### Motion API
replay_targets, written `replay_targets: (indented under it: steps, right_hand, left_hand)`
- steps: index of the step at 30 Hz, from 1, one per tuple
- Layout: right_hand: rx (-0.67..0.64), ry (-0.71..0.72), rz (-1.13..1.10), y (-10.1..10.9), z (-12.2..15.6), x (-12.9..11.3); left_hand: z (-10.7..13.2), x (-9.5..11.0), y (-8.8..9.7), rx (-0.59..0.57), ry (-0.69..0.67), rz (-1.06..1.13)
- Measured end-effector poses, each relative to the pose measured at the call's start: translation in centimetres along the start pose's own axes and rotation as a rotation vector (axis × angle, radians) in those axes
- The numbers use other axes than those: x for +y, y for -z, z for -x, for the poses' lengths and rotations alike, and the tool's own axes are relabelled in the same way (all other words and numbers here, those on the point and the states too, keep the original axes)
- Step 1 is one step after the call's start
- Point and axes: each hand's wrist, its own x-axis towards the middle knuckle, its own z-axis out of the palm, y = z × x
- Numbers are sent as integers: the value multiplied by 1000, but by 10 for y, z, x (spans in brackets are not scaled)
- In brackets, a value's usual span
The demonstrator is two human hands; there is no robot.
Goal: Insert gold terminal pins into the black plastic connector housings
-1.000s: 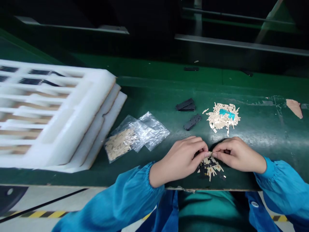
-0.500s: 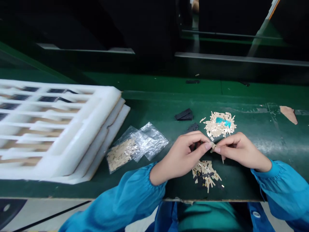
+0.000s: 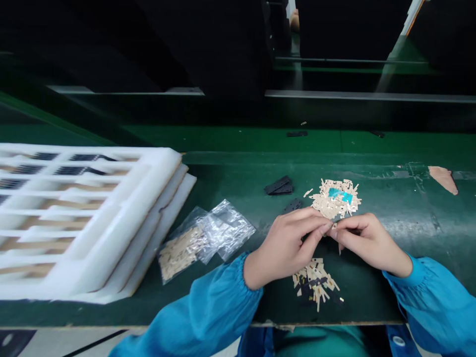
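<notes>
My left hand (image 3: 293, 243) and my right hand (image 3: 368, 240) meet over the green table, fingertips pinched together. Between them is a small beige flat piece (image 3: 334, 226), mostly covered by the fingers. A thin strip (image 3: 339, 249) hangs below my right fingers. Just beyond the hands lies a heap of small beige pieces (image 3: 323, 203) with a blue scrap of film (image 3: 340, 195) on top. Nearer my body, under the left hand, is a second pile of beige and black pieces (image 3: 316, 280). Black flat parts (image 3: 279, 186) lie beyond my left hand, with another black part (image 3: 292, 206) closer.
White foam trays (image 3: 122, 238) are stacked at the left, with dark and tan parts in the slots. Clear plastic bags (image 3: 232, 228), one containing beige pieces (image 3: 182, 252), lie beside them. A brown scrap (image 3: 443, 179) sits at the right. The table's front edge (image 3: 193, 327) runs before my body.
The view has tilted, so the table sits lower in the picture. My left hand has turned a little and its fingers have drawn closer to the right hand's, both still pinching the small piece.
</notes>
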Motion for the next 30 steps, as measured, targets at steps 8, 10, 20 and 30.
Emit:
replay_targets:
  steps: [8, 10, 20, 30]
  right_hand:
    - [12, 76, 119, -2, 2, 2]
    - [13, 76, 119, -2, 2, 1]
    - [-180, 22, 78, 11, 9, -6]
    - [-22, 46, 194, 5, 4, 1]
  left_hand:
    - [9, -1, -4, 8, -37, -183]
    - [9, -2, -5, 7, -40, -244]
    - [-1, -1, -8, -70, 193, -213]
    - [-4, 4, -2, 11, 496, 470]
